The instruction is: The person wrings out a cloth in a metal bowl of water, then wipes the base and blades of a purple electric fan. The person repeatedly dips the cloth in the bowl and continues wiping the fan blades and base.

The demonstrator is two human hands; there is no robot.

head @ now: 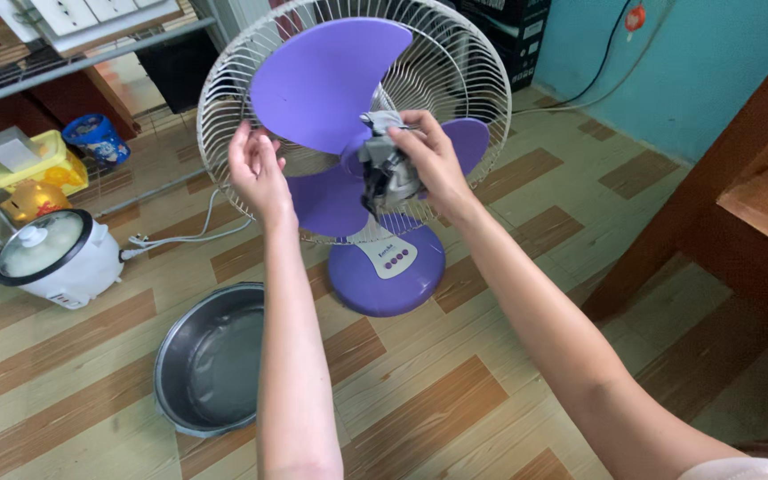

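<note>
Forearms: both reach from the lower edge of the head view toward the fan.
Right hand (428,156): fingers curled tight on a grey cloth (384,164), pressed at the hub of the purple blades (331,84).
Left hand (255,169): fingers loosely bent against the white rear grille (224,107), clamping nothing.
Risk: a hard push could tip the purple base (384,271); cloth might snag a blade.
Steel basin (211,360): on the floor, well below the fingers.
</note>
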